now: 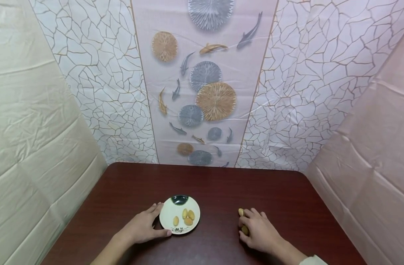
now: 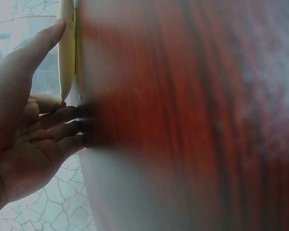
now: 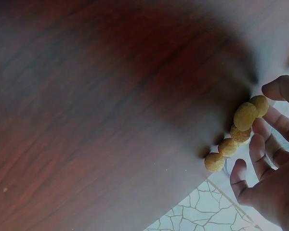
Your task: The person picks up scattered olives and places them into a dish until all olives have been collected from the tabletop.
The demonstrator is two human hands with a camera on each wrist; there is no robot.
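Observation:
My left hand rests at the left side of a small white plate, thumb on the near rim and fingertips on the far left rim. Several yellow-brown oval fruits lie on the plate. In the left wrist view the plate appears edge-on, with the other fingers reaching down to the tabletop. Off to the right, my right hand hovers low over more of these fruits, partly hiding them. The right wrist view shows several fruits in a row beside loosely bent fingers, the thumb tip close by one end.
Both hands work above a dark red-brown wooden table. Behind its far edge hangs a patterned cloth with fish and round leaf shapes. Beige cloth walls in the left side, and similar cloth the right.

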